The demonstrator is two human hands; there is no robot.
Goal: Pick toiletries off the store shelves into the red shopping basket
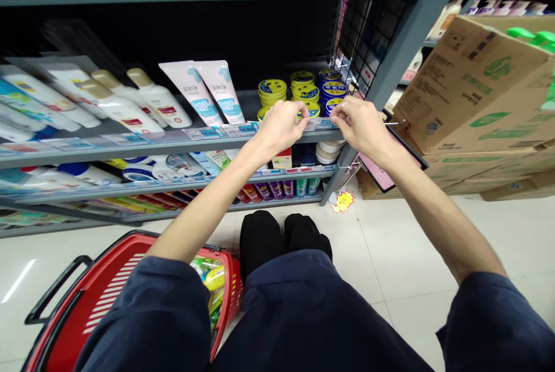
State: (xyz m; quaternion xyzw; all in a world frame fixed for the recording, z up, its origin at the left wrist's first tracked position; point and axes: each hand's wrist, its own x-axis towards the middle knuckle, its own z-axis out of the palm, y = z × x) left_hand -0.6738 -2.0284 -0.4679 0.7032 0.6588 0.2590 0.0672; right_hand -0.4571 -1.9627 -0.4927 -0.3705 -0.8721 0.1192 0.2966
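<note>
My left hand (pixel 282 125) is at the shelf's front edge, its fingers curled together in a pinch; whatever is between them is too small or hidden to make out. To its right, my right hand (pixel 359 123) is pinched closed beside the end of the same edge, with its contents likewise unclear. Between and behind the hands stand stacks of round yellow tins (pixel 272 89) and dark blue tins (pixel 335 90). Price labels (pixel 321 124) line the shelf edge near my fingertips. Left of the tins, two white and pale blue tubes (pixel 220 92) lean back.
White lotion bottles (pixel 161 97) lie on the same shelf, farther left. Lower shelves hold tubes and jars (pixel 327 152). A red shopping basket (pixel 117 268) with packages inside sits by my left arm. Cardboard boxes (pixel 468 95) are stacked on the right, past a shelf post (pixel 401 31).
</note>
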